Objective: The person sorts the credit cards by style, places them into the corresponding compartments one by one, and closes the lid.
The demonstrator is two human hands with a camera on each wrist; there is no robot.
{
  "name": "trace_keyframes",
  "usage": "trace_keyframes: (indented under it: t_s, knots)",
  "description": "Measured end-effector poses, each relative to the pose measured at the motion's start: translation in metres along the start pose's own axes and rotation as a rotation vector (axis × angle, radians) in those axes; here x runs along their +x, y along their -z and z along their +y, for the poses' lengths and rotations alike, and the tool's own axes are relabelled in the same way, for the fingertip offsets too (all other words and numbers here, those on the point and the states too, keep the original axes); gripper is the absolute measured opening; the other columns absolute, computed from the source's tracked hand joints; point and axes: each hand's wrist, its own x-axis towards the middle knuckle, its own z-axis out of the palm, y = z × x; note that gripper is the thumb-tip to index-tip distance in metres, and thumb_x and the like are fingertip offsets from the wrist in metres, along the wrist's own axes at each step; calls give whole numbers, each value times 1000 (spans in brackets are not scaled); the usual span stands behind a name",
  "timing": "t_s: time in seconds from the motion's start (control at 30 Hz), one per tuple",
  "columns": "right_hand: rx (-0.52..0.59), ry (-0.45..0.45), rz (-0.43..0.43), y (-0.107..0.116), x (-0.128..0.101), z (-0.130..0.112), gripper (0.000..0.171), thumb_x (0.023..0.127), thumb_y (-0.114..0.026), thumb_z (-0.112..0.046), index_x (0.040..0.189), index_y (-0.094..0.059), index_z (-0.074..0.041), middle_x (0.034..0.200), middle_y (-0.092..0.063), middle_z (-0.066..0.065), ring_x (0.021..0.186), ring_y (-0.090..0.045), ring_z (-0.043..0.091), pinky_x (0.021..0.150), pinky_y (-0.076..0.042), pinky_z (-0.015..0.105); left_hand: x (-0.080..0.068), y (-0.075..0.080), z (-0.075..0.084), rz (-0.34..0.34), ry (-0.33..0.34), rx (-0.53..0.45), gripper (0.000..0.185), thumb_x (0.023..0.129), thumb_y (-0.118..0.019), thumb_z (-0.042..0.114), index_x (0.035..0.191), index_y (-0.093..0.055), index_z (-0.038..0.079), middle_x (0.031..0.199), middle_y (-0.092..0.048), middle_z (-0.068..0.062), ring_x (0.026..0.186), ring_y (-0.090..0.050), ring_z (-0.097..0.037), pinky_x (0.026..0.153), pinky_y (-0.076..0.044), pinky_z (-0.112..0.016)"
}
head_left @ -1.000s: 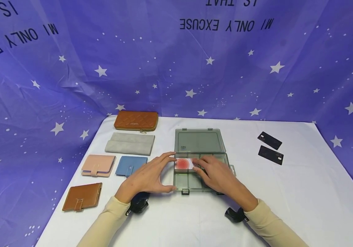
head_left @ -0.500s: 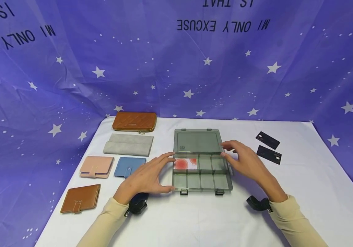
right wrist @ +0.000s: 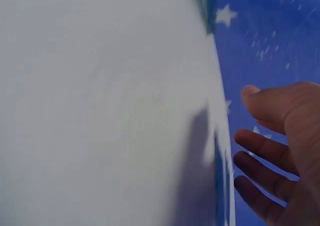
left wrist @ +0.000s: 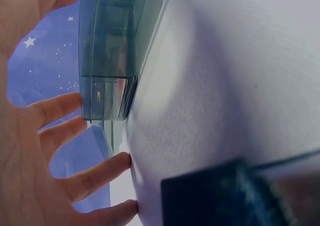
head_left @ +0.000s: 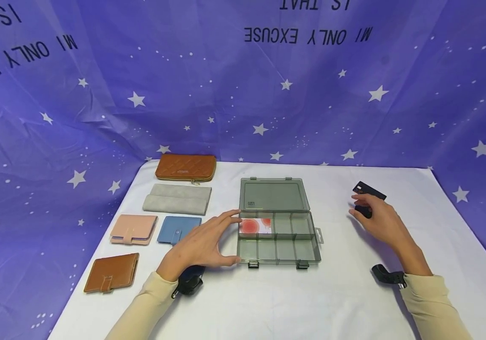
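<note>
Head view: the right hand [head_left: 383,219] has its thumb and fingers parted, gripping nothing, over the near dark card [head_left: 363,211]; contact cannot be told. The far dark card [head_left: 369,187] lies just beyond. The left hand [head_left: 202,241] is spread wide along the left side of the compartment box [head_left: 266,250], index fingertip and thumb near opposite corners, presumably to steady it. The lid [head_left: 274,194] is laid back, leaving the compartments accessible. A red-and-white card [head_left: 256,225] occupies the far row's left end. Left of the box, the blue wallet [head_left: 180,227], pink wallet [head_left: 134,227], brown wallet [head_left: 112,273], grey wallet [head_left: 178,199] and zipped wallet [head_left: 185,166] lie apart, apparently for separate access.
</note>
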Motion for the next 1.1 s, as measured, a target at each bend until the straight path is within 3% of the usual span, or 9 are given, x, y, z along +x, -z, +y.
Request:
trace_keyframes:
  t_s: [0.2, 0.6, 0.97, 1.1]
  knots:
    - [-44, -70, -32, 9, -3, 22, 52, 100, -79, -28, 140, -64, 1, 134, -64, 34, 130, -53, 60, 103, -39, 74, 1, 2, -1, 2, 22, 18, 98, 82, -82, 67, 163, -45, 26, 175, -30, 8, 148, -50, -29, 98, -55, -60]
    - [-76, -125, -111, 36, -17, 61, 65, 95, -84, -29, 141, -57, 9, 125, -67, 38, 119, -56, 59, 97, -41, 72, 1, 0, 1, 0, 17, 12, 98, 82, -82, 67, 163, -45, 26, 175, -30, 8, 148, -50, -28, 93, -57, -61]
    - [-97, -101, -149, 40, -21, 68, 63, 87, -91, -26, 130, -65, 11, 117, -68, 37, 112, -59, 56, 96, -43, 70, 0, 0, 2, -9, 18, 7, 98, 82, -82, 67, 163, -45, 24, 175, -30, 7, 148, -50, -29, 94, -57, -59]
    - [-92, -102, -127, 40, -20, 65, 59, 86, -91, -23, 129, -64, 7, 114, -67, 36, 109, -59, 56, 92, -44, 71, 0, -1, 2, -11, 19, 6, 98, 82, -81, 67, 163, -45, 24, 175, -30, 7, 148, -50, -29, 95, -56, -59]
